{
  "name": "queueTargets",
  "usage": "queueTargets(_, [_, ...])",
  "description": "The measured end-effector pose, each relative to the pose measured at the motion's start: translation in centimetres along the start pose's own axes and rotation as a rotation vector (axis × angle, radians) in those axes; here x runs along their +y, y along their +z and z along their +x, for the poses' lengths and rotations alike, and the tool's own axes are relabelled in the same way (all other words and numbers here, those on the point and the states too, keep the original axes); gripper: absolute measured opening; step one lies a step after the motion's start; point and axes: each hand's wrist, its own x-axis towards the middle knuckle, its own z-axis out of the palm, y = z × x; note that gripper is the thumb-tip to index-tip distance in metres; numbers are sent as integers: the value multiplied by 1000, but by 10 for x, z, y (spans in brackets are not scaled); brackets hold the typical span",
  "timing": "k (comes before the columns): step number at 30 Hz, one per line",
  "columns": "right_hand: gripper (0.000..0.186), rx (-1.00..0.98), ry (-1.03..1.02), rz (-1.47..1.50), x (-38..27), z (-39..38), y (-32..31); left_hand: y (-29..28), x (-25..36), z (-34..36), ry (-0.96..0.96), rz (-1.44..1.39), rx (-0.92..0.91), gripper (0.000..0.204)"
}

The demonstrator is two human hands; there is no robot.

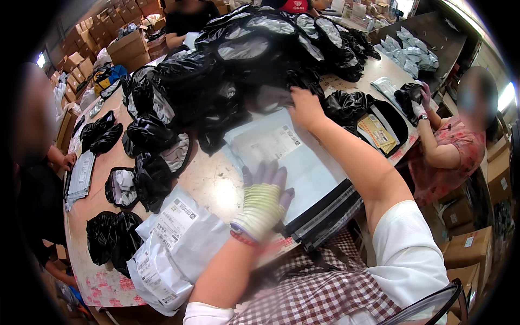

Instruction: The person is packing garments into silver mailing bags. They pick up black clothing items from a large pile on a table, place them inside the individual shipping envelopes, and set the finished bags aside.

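My left hand (265, 197), in a pale yellow glove with grey fingertips, lies open on a stack of pale plastic mailing bags (311, 176) with printed labels. Its fingers are spread. Black strips show along the near edge of the stack. Beyond it, my bare right hand (307, 110) reaches to the edge of the large pile of black bundles (179, 73). Its fingers are closed on a plastic-wrapped bundle (269, 98), blurred by motion. Several pile items are black with pale oval openings.
Filled white mailing bags (176, 222) lie at the near left, beside black bundles (112, 238). People stand left, right and at the far side. The person at right holds a black bundle (407, 97). Silver-grey parcels (410, 51) lie far right; cardboard boxes (467, 249) stand lower right.
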Motion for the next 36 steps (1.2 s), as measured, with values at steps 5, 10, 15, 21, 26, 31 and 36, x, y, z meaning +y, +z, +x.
queueTargets(5, [29,553,-106,250,-58,7,-100,1,-6,-2,-20,23,27,59])
queueTargets(10, [27,465,-40,586,-81,-71,-153,1,1,8,-512,-1178,209,79])
queueTargets(15, [64,-259,137,1116,-87,-178,-120,18,-18,9,-333,-838,254,77])
queueTargets(21, [86,-325,621,1046,-96,-172,-136,13,-12,1,-386,-702,262,41])
queueTargets(26, [43,-64,369,60,-41,-152,-147,-11,-11,-2,-512,-526,116,52])
queueTargets(31, [63,-109,-21,324,-67,-159,-146,-10,-19,-5,-348,-359,43,39])
queueTargets(36, [82,-332,-63,316,-97,-205,-109,-28,-7,-4,-400,-562,15,38])
